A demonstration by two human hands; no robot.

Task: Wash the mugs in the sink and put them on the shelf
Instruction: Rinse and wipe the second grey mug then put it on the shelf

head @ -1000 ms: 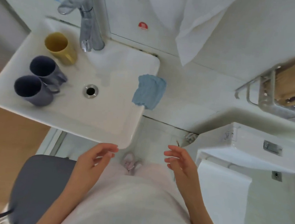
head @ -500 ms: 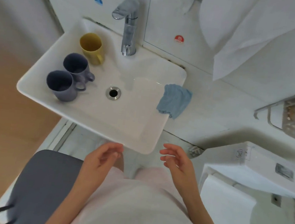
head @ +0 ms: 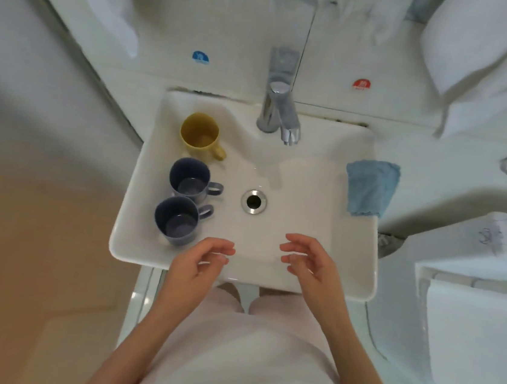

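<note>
Empty left hand (head: pixel 196 267) and right hand (head: pixel 312 263), fingers loosely curled, hover over the near edge of the white ceramic sink (head: pixel 348 281), near a slate-blue handled mug (head: pixel 176 219).

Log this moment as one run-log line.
left hand: open, empty | right hand: open, empty | yellow mug, far blue mug, near blue mug: upright in sink | blue cloth: sink rim

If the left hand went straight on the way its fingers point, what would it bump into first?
Probably the right hand: the left hand points rightward across the front of the sink, with nothing between them. Depth is unclear, so it might pass by.
</note>
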